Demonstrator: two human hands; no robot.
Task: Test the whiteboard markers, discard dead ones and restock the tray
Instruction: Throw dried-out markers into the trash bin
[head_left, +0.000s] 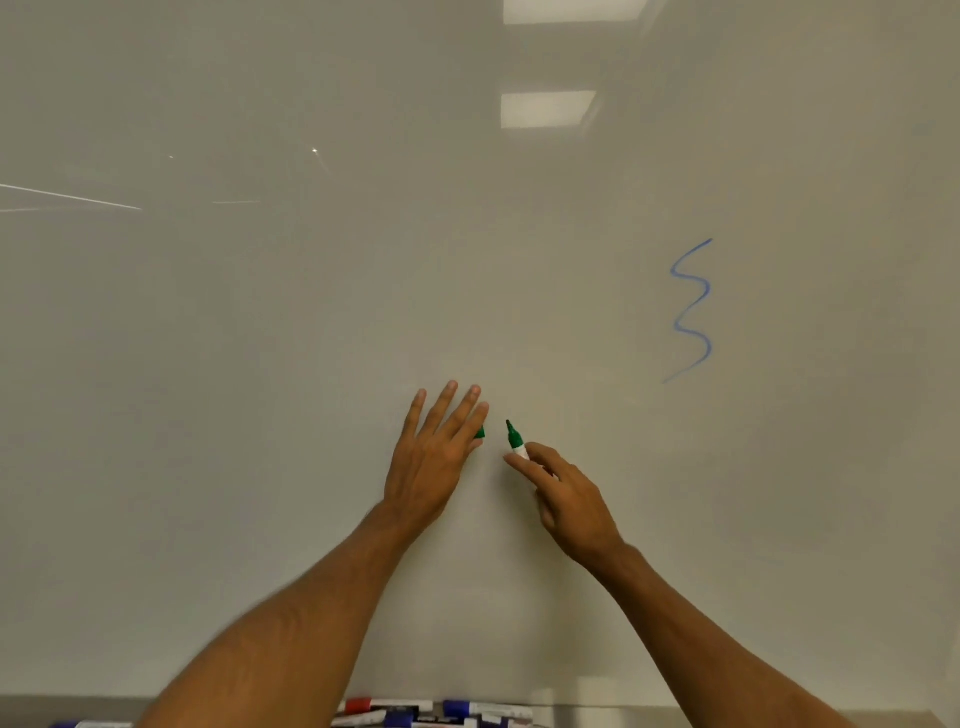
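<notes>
I face a whiteboard (311, 312). My right hand (566, 499) grips an uncapped green marker (516, 441) near its tip, which points up and lies close to the board. Just left of it, my left hand (436, 457) is held up with its fingers straight. A green cap (480, 433) peeks out from under the index finger, pinched there by a thumb I cannot see. I see no green line on the board. Several markers lie in the tray (597, 717) at the bottom edge, among them a red-capped marker (384, 705) and a blue-capped marker (483, 709).
A blue wavy line (693, 312) is drawn on the board, up and to the right of my hands. Ceiling lights (548, 109) are reflected near the top. Another blue-capped marker (78, 724) lies at the bottom left of the tray.
</notes>
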